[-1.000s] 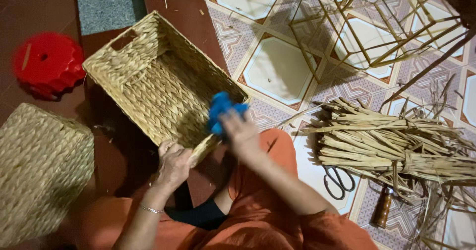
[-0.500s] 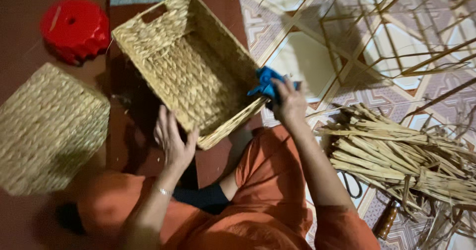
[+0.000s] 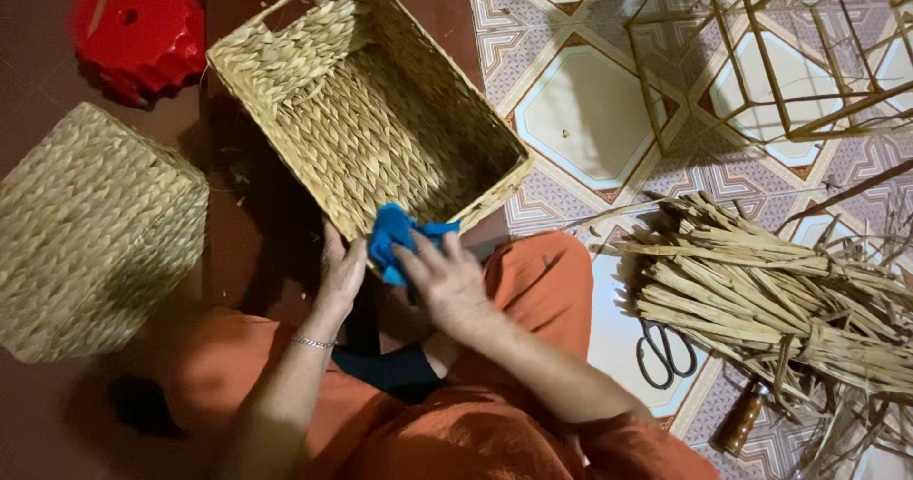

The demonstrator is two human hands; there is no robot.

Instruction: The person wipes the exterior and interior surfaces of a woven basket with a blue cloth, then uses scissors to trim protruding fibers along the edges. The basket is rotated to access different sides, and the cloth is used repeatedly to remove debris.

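Observation:
A rectangular woven straw basket (image 3: 371,109) lies open on the floor in front of my knees. My right hand (image 3: 447,285) grips a crumpled blue cloth (image 3: 392,237) and presses it against the basket's near corner rim. My left hand (image 3: 339,273) rests against the basket's near wall just left of the cloth, fingers flat on the weave. My legs in orange fabric fill the bottom of the head view.
A second woven basket (image 3: 90,233) sits upside down at the left. A red plastic stool (image 3: 138,33) lies at top left. A bundle of dried reeds (image 3: 770,299), black scissors (image 3: 664,352), a wooden-handled tool (image 3: 737,423) and bare metal wire frames (image 3: 761,52) lie at the right.
My right hand has carried the blue cloth from the basket's right corner leftward along the near rim. My left hand has come up against the basket wall. The view has shifted slightly.

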